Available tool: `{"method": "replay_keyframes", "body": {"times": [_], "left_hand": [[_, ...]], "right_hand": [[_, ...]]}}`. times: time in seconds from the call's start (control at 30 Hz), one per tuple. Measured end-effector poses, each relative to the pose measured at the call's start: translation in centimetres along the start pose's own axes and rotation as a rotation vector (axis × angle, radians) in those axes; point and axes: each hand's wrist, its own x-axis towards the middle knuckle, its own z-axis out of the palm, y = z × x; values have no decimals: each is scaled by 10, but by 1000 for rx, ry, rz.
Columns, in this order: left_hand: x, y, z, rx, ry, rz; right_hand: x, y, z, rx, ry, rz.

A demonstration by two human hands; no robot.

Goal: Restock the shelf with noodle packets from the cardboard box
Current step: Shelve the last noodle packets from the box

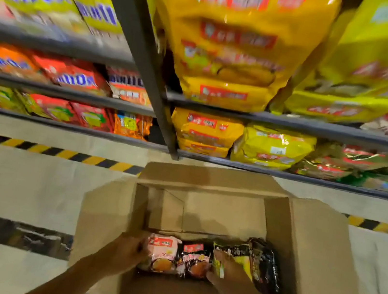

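An open cardboard box [310, 254] stands on the floor below me, in front of the shelf [293, 124]. At its bottom lie a pink noodle packet [164, 252], a black-and-red packet [195, 261] and black-and-yellow packets [256, 261]. Both my hands reach into the box. My left hand [129, 253] grips the left edge of the pink packet. My right hand [225, 270] lies over the left end of the black-and-yellow packets, fingers curled on them.
The shelf levels hold yellow, red, orange and green noodle bags [235, 39]. A dark upright post [139, 49] divides two shelf bays. Yellow-and-black hazard tape [47, 150] runs along the floor. The box flaps [104, 211] stand open on both sides.
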Motion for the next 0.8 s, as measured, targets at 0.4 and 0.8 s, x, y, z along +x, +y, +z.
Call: {"method": "replay_keyframes", "body": {"times": [0.4, 0.8], "left_hand": [[170, -105, 98, 198, 106, -262], [215, -148, 131, 823, 33, -252]], "right_hand": [[165, 68, 67, -113, -12, -76], [207, 101, 102, -178, 114, -224]]}}
